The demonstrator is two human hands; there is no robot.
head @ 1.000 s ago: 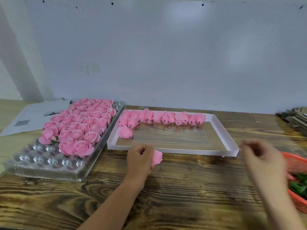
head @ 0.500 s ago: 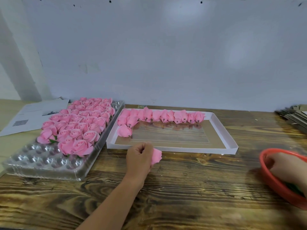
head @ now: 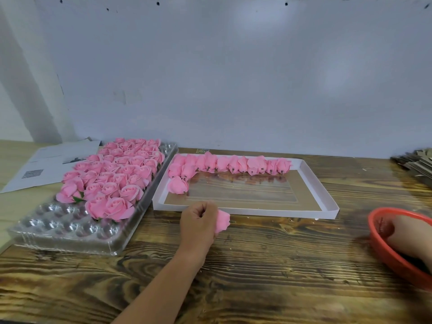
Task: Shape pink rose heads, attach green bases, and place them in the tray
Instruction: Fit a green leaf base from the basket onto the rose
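Note:
My left hand [head: 198, 224] grips a pink rose head [head: 222, 221] just in front of the white box, its fingers curled round it. My right hand [head: 411, 237] reaches down into the red bowl [head: 383, 251] at the right edge; its fingers are hidden inside. A clear plastic tray [head: 60, 232] at the left holds several finished pink roses [head: 112, 176], with empty cups along its near rows. The flat white box [head: 327, 206] in the middle carries a row of unshaped pink rose heads [head: 231, 164] along its far side.
Printed papers [head: 42, 167] lie at the far left behind the tray. A stack of cardboard pieces [head: 418, 162] sits at the far right. A pale wall rises directly behind the wooden table [head: 268, 265].
My right hand has swung from above the table down into the red bowl. My left hand has stayed in place holding the rose head.

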